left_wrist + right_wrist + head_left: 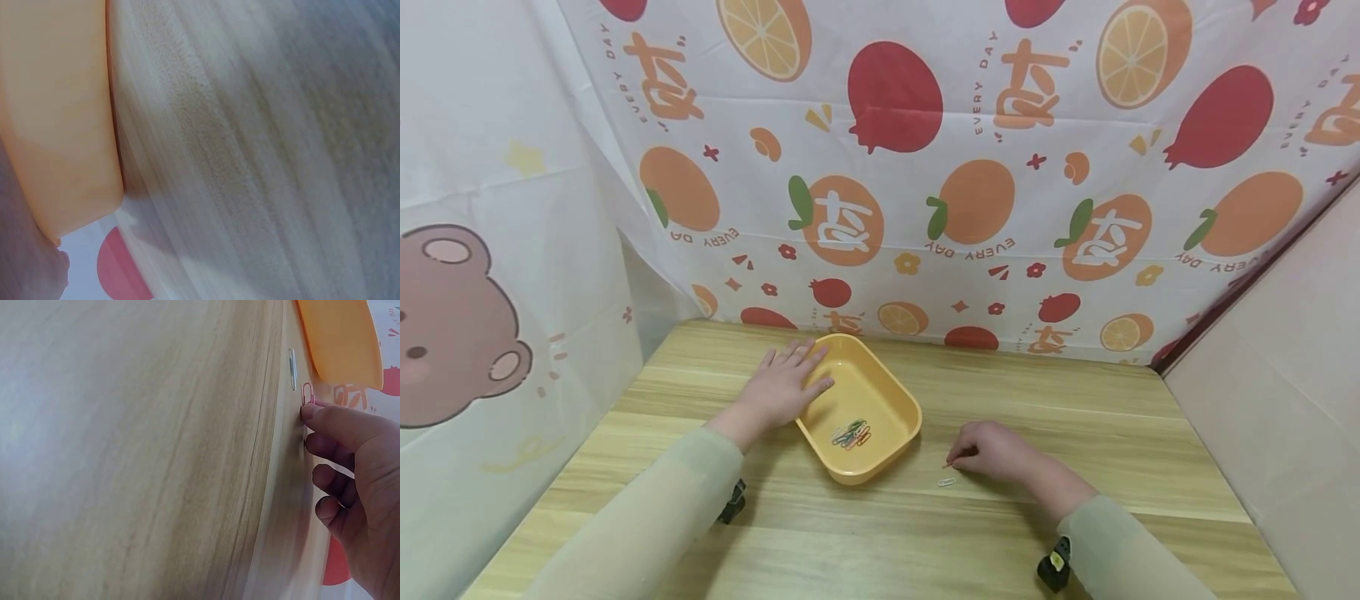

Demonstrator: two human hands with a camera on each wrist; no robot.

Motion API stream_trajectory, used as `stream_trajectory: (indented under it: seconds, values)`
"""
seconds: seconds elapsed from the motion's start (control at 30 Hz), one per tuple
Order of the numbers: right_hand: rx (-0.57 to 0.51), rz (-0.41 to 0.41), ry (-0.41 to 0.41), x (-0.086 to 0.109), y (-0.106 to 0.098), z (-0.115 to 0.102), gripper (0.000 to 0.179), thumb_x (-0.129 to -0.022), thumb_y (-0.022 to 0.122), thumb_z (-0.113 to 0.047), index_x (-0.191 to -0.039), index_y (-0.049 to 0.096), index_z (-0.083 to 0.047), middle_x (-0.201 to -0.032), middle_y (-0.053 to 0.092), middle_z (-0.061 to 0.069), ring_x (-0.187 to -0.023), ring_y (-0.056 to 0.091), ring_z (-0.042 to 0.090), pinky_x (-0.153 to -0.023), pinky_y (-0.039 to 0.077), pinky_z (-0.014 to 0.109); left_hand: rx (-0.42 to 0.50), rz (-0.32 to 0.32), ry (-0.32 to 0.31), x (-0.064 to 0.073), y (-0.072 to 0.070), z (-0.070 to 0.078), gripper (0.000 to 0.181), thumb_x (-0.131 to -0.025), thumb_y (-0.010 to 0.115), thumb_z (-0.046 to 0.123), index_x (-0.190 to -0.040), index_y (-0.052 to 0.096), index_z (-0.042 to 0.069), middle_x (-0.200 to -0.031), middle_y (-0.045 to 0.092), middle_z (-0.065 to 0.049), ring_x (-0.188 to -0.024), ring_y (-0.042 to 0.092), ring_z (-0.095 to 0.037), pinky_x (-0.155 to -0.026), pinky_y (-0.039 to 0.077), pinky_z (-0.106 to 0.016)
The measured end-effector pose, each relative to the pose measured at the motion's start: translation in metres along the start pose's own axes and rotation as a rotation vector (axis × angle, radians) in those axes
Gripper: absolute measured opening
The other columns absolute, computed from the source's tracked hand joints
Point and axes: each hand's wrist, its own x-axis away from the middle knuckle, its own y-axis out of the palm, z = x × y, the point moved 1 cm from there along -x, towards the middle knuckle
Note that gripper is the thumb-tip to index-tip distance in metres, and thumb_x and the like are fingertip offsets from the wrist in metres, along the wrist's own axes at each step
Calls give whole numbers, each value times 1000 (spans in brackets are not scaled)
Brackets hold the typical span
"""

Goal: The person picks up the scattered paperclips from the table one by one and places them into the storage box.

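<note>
A yellow plastic tray [887, 385] stands on the wooden table, with a small pile of coloured paper clips [852, 434] at its near end. My left hand [781, 385] rests over the tray's left rim with its fingers spread out. To the right of the tray, my right hand [996, 451] pinches a red paper clip [307, 394] between thumb and forefinger, close to the tabletop. A white paper clip [947, 482] lies flat on the table just beside those fingertips. In the left wrist view the tray's outer wall [62, 125] fills the left side.
The wooden tabletop [850, 542] runs back to a fruit-print cloth [895, 192] hanging behind it. A white cloth with a bear print [452, 333] hangs at the left, and a pale panel [1277, 367] stands at the right. Black straps [1055, 567] sit at the wrists.
</note>
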Motion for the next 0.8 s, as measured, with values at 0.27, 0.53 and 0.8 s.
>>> stream_trajectory:
  seconds: [0.27, 0.53, 0.8]
  values:
    - [-7, -17, 4, -2, -1, 1, 11, -92, 73, -20, -90, 80, -28, -87, 63, -22, -83, 59, -2, -78, 53, 25, -10, -17, 1, -1, -1, 1, 82, -97, 19, 73, -159, 24, 19, -165, 16, -10, -150, 14, -38, -118, 7, -62]
    - [3, -13, -7, -4, -3, 2, 10, -91, 73, -21, -91, 80, -28, -87, 63, -22, -82, 59, -3, -77, 53, 24, -17, -1, 3, 0, -2, 1, 80, -98, 21, 71, -159, 26, 19, -164, 18, -11, -149, 17, -38, -118, 10, -62]
    - [10, -7, 20, -6, -8, 1, 10, -92, 73, -25, -91, 79, -32, -87, 62, -23, -82, 58, -2, -78, 52, 26, -4, -5, 0, 0, -4, 2, 73, -101, 31, 63, -158, 27, 19, -164, 19, -11, -150, 15, -38, -118, 8, -62]
